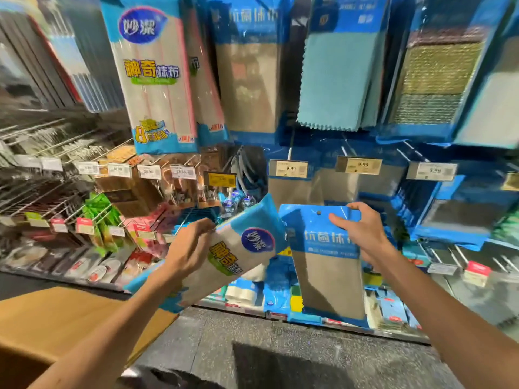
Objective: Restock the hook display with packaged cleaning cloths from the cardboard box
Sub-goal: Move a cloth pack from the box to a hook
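Both hands are loaded, and neither pack is on a hook yet. The left hand (193,248), at about seven o'clock from the middle of the view, has its grip closed over the edge of a white cloth pack (238,256). The pack lies tilted, with its logo end pointing toward one o'clock. The right hand (362,231), at about four o'clock, pinches the top corner of a blue cloth pack (323,262), which hangs upright below it. The hang hole (318,212) in that pack's header is uncovered, just at nine o'clock from the fingers. The two packs meet near their upper corners; whether they touch I cannot tell.

The hook display (290,148) fills the upper half of the view. At eleven o'clock a hung white pack (151,80) matches the one in the left hand. At twelve o'clock a hung grey pack (247,80) matches the one in the right. Both rows carry stock at the front, but how deep they run is hidden. Price tags (290,168) sit on the row beneath.

The cardboard box (56,318) is at eight o'clock, low in the view. Only its outer flap shows, so what remains inside cannot be told.

The job looks to be in mid-course, with two packs raised to the display. What is left is to thread each onto its matching hook, then go back to the box for more.
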A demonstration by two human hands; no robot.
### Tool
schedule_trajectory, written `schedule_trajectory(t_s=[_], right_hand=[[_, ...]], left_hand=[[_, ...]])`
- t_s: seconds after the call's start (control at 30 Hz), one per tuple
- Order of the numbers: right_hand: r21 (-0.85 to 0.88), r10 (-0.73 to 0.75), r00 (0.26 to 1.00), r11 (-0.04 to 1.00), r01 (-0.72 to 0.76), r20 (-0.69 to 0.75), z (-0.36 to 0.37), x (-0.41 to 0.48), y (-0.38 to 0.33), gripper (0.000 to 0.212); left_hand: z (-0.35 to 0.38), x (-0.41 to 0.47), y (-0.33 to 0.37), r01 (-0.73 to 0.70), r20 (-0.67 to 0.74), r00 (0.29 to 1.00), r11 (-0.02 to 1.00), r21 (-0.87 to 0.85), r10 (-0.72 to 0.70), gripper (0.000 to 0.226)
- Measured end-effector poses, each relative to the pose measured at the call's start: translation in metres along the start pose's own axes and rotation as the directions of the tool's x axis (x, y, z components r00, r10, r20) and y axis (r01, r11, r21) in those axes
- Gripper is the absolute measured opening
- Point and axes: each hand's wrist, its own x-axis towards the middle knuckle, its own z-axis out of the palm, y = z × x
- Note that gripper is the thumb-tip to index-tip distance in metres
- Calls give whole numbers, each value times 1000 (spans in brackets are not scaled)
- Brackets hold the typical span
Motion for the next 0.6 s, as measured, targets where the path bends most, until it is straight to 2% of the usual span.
schedule_trajectory(t_s=[0.07,0.17,0.23,0.3,0.37,0.5,0.6], right_hand=[[15,-19,1000,1000,18,1,3,1,-9,30],[10,-43,999,999,43,3,7,8,-16,25],[-8,-53,999,999,53,-4,11,14,-19,23],[2,-58,998,998,58,-10,17,19,-21,20],[7,-83,997,997,83,-4,24,25,-20,19],[-28,-118,993,993,117,-31,36,41,-13,17],[-8,-130,990,991,130,-49,43,59,-4,18]], left_hand=[[-1,11,-6,-5,-18,1000,994,106,7,46],[4,26,-3,100,51,991,950,295,-120,48],[9,36,1,112,104,982,927,358,-159,59],[13,47,7,96,188,966,921,377,-178,66],[21,59,12,13,267,956,925,381,-124,67],[45,89,23,-97,334,942,925,368,-35,43],[66,113,31,-115,380,925,934,340,-24,48]])
